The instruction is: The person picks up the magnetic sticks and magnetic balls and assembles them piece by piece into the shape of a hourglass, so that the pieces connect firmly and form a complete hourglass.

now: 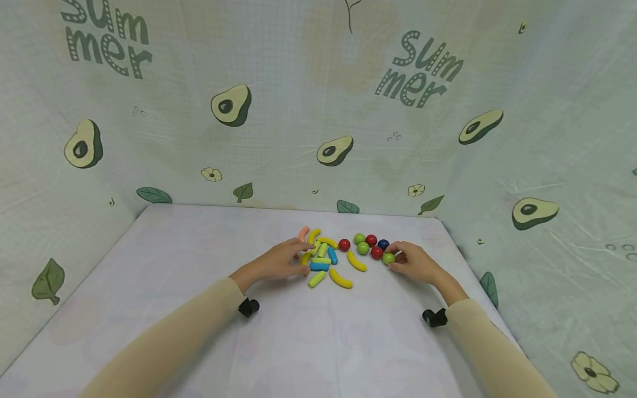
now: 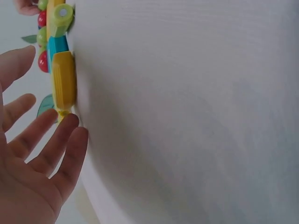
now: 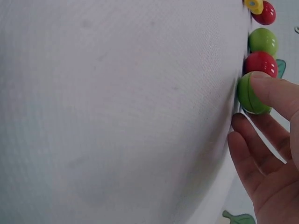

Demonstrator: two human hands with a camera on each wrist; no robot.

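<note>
1. The white table (image 1: 358, 337) carries everything; its smooth-looking cover offers little to stop a round piece, so a knocked ball could probably roll towards any hour.

2. The left hand (image 1: 283, 261) lies at nine o'clock of the sticks, fingers loosely spread and gripping nothing. A low sweep towards three o'clock would likely push several pieces together.

3. The right hand (image 1: 417, 264), at three o'clock of the balls, pinches a green ball (image 1: 389, 258), thumb on its near side. The other fingertips hang lower and could catch on the cover.

4. A yellow banana (image 1: 306, 258) lies partly hidden beneath the left fingers; whether they touch it I cannot tell. Its curve may make it swivel if pressed at one end.

5. The blue stick (image 1: 319, 267), just beside the left thumb at three o'clock, might be nudged should the thumb close carelessly.

6. The pinched green ball sits with a red ball (image 1: 376, 252) at ten o'clock and a dark blue ball (image 1: 383, 243) at eleven. Squeezed off-centre, its glossy surface could slip and scatter these neighbours.
</note>
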